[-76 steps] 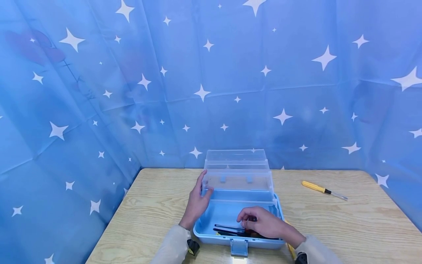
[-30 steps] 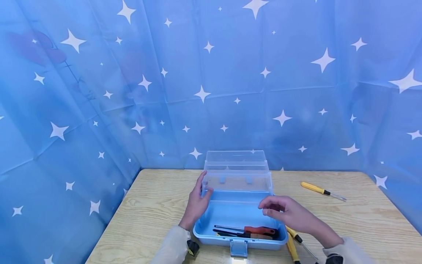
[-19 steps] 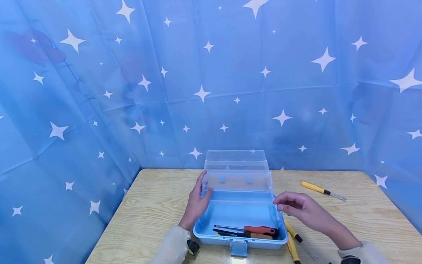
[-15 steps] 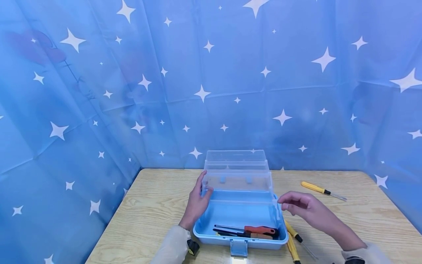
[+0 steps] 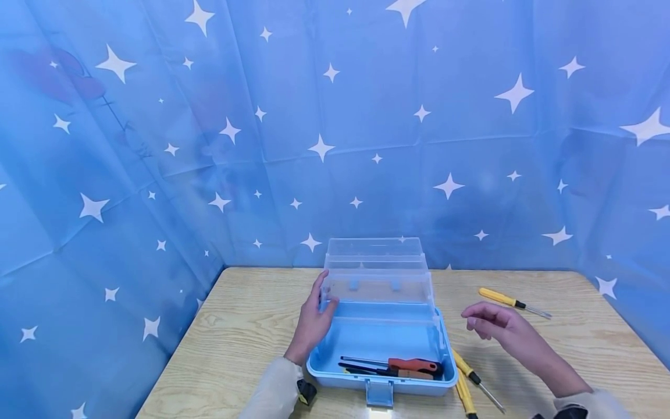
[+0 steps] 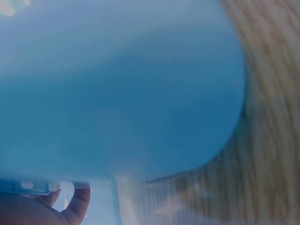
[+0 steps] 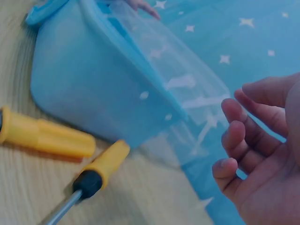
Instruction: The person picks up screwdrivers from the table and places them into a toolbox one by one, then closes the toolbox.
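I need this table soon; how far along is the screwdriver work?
Seemingly done: a red screwdriver and a brown-handled tool lie in the open box.
In hand: the left hand holds the clear lid; the right hand holds nothing.
Remaining, if everything is being packed: a far yellow screwdriver and two yellow-handled tools beside the box.

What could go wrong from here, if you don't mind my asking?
The raised clear lid might swing if the left hand at its edge lets go, perhaps catching fingers. The right hand, hanging beside the blue toolbox, could knock the two yellow screwdrivers near that end if it dips. One has its metal shaft exposed, so a sleeve might snag there.
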Available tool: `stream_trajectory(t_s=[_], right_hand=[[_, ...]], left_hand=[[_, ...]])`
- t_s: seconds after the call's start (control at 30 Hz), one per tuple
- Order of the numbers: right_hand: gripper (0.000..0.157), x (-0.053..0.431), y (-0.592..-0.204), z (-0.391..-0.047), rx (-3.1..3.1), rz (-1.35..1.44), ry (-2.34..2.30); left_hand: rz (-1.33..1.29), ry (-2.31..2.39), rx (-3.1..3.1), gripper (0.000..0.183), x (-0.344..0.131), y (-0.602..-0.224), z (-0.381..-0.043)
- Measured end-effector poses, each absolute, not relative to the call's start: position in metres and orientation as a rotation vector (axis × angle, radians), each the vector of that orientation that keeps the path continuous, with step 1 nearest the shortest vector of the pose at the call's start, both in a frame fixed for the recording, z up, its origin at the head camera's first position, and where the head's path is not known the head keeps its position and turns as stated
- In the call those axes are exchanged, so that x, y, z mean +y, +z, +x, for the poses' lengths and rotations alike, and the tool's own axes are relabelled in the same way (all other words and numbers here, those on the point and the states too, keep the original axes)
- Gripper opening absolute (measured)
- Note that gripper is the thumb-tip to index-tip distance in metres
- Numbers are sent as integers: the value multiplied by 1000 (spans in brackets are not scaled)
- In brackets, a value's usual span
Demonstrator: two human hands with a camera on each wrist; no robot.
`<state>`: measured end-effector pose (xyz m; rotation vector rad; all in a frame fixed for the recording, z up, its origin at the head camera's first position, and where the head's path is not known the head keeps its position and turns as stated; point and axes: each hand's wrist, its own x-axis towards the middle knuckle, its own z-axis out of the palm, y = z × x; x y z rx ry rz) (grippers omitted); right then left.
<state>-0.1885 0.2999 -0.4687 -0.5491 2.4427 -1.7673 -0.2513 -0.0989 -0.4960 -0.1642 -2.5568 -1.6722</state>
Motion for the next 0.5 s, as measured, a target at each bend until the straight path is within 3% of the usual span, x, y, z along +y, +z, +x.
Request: stream_trajectory(t_s=[0.5], right_hand=[[38, 302, -502, -198, 2299, -392, -1619]], left_hand=[[-163, -1689, -2553, 59, -100, -495, -252]])
